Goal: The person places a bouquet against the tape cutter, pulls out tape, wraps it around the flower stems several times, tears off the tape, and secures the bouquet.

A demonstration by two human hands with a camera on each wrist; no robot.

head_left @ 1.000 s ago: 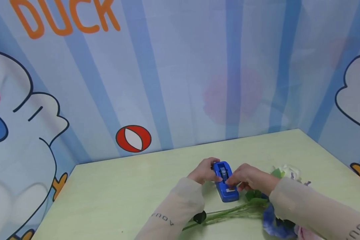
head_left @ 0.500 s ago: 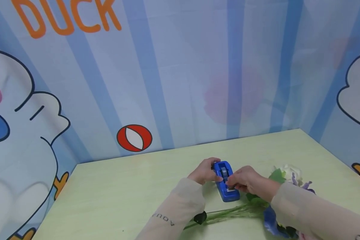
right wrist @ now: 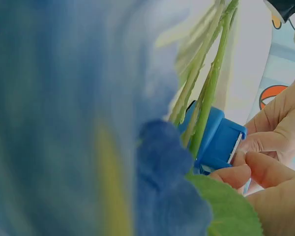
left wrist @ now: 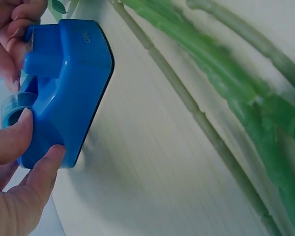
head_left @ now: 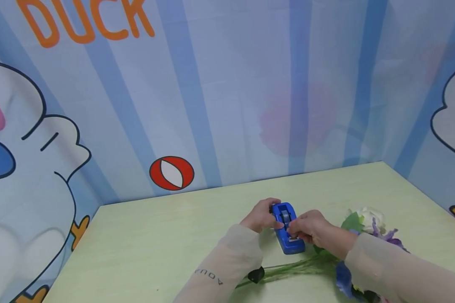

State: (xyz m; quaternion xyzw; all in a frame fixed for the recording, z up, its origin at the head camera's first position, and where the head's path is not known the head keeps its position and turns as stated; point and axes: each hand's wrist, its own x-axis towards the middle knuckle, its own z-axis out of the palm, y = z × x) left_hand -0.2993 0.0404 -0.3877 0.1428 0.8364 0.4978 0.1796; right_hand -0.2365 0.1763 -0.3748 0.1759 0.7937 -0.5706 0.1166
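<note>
A blue tape dispenser (head_left: 293,245) stands on the table, with a clear tape roll (left wrist: 18,102) in its well. My left hand (head_left: 259,216) grips the dispenser's far end from the left, thumb beside the roll in the left wrist view. My right hand (head_left: 314,228) is over the dispenser from the right. Its thumb and forefinger pinch the tape's loose end at the roll, seen in the left wrist view. In the right wrist view, blue petals (right wrist: 172,182) hide much of the dispenser.
Artificial flowers lie under and beside my right forearm: a white bloom (head_left: 372,218), a purple one (head_left: 390,236) and a blue one (head_left: 343,275). Their green stems (head_left: 288,269) run left in front of the dispenser. A printed curtain (head_left: 231,105) stands behind the table (head_left: 167,244).
My right hand's fingers have drawn together and dipped slightly at the tape roll. My left hand keeps its grip on the dispenser, which stays in place. The head view has shifted slightly.
</note>
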